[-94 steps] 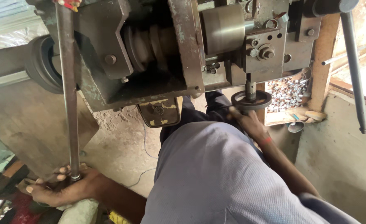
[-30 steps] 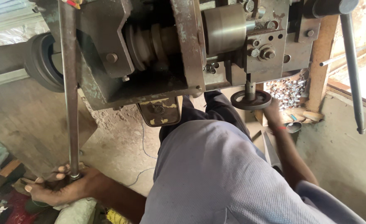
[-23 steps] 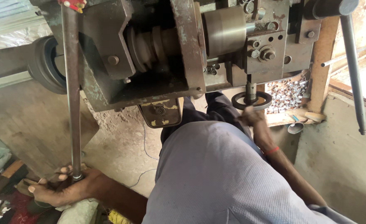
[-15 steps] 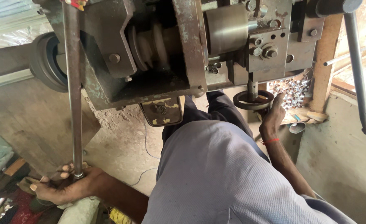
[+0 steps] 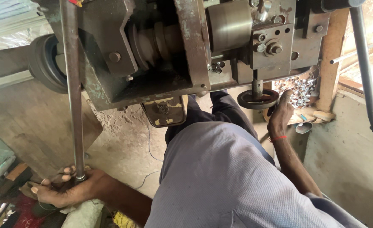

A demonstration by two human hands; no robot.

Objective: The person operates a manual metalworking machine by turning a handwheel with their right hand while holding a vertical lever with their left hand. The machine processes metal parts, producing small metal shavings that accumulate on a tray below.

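Down low, the left hand [image 5: 64, 192] has its fingers curled round the bottom end of a long steel lever [image 5: 73, 97], which rises steeply to the top of the picture; the grip looks closed, though the palm side is hidden. The right hand [image 5: 280, 115] reaches up with its fingers bent against the edge of a small dark handwheel [image 5: 258, 99] on a short vertical shaft under the machine [image 5: 182, 50]; whether they pinch the rim or only press on it cannot be told. A red thread band sits on that wrist. To work the wheel well, I judge the fingertips should stay on the rim and clear of the shaft, while the other hand holds the lever steady low down, where it has most leverage, with the loose grey shirt [image 5: 233, 177] kept away from the pulley [image 5: 152, 42]. Just behind the wheel lies a heap of small bright metal parts [image 5: 300, 88] by a wooden post [image 5: 328, 59]. A worn yellow and black plate [image 5: 165, 112], squarish, hangs under the machine body, its marking too rubbed to make out. No packages show clearly; some red and yellow scraps lie by the left hand.
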